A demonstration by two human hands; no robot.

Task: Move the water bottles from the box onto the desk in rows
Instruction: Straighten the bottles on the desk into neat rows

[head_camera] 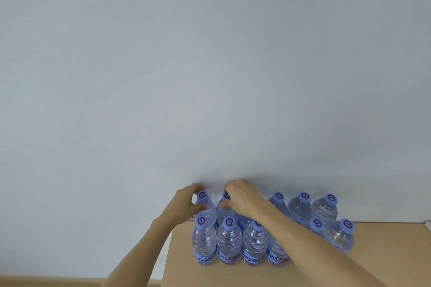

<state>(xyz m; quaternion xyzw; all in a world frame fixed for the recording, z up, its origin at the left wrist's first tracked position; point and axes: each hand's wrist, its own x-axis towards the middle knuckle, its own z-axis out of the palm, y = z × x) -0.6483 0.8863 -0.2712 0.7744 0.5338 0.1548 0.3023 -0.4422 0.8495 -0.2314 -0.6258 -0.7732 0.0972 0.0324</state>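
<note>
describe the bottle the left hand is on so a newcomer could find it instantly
Start at the wooden desk against the pale wall. Two rows of purple-capped water bottles stand there; take the back row, nearest the wall. It is the leftmost bottle at that row's end, the only one with the left hand curled round its neck.

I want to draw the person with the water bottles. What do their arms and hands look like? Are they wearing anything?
Draw two bare arms coming up from the bottom of the picture. No sleeves show on the forearms. The left hand and the right hand have no gloves, and I see no rings, watch or bracelet. Each shows a thumb and fingers, a bit blurry.
</note>
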